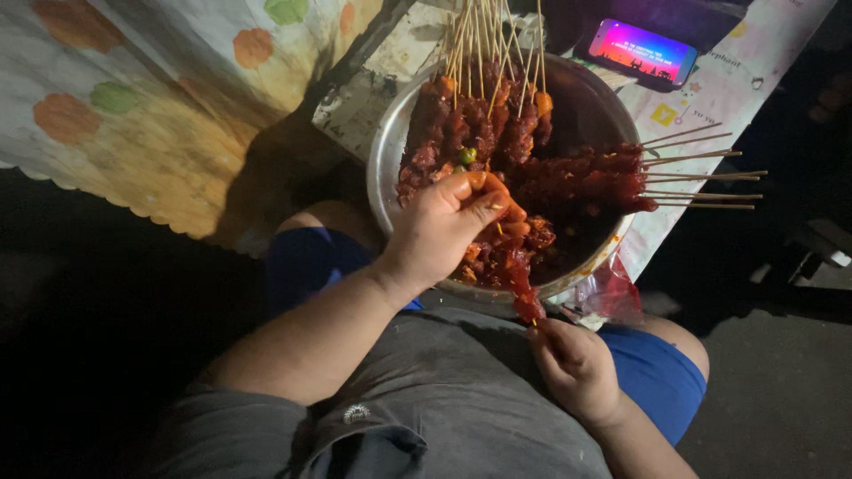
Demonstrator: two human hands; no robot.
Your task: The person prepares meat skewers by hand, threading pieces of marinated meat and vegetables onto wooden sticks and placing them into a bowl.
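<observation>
Bowl: the round metal bowl (pixel 383 160) sits before your knees, full of red marinated skewers (pixel 568 173).
Left hand: your left hand (pixel 444 229) reaches over the bowl rim, fingers closed on meat pieces (pixel 508 244).
Right hand: your right hand (pixel 577 365) pinches the stick end (barely visible) below the rim.
Phone: a lit phone (pixel 643 51) lies beyond the bowl.

Red marinated meat skewer (pixel 517 270) (half-threaded, tilted)

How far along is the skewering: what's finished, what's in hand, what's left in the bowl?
Done: two batches of loaded skewers lie across the metal bowl. In hand: the right hand holds a part-filled skewer while the left hand presses meat onto it. Left: loose marinated meat in the bowl.
</observation>
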